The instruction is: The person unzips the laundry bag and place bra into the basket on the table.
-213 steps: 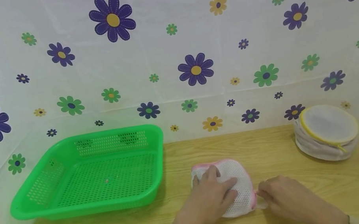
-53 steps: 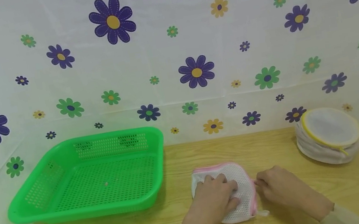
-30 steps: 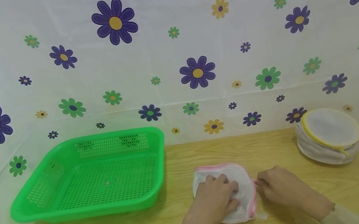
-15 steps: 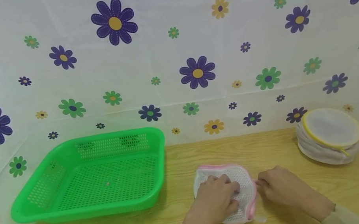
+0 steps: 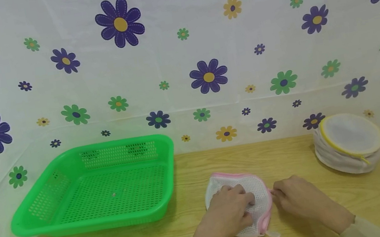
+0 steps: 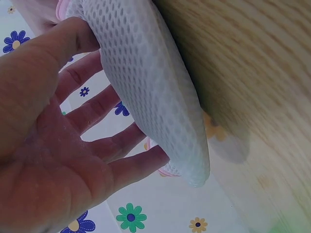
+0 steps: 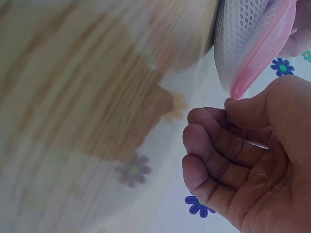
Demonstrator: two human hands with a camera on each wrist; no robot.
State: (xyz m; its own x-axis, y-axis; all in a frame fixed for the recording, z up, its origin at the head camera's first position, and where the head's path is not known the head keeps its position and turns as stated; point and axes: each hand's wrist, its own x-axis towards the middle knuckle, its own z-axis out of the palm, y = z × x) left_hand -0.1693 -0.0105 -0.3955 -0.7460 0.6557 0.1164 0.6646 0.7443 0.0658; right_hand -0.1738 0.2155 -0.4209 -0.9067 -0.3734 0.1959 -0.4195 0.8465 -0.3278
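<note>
White pouch (image 5: 258, 185) right of basket (image 5: 97, 222): pressing with spread left fingers (image 6: 92, 109), pinching pink tip (image 7: 236, 91) with right fingers (image 7: 198, 140), slip-prone if underpressed.

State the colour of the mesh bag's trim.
The trim is pink; it shows best in the right wrist view.

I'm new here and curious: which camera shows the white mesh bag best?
The head view: it shows most of the mesh bag, though the left hand covers part. Left wrist: mostly mesh, close up; right wrist: one pink-edged end.
</note>
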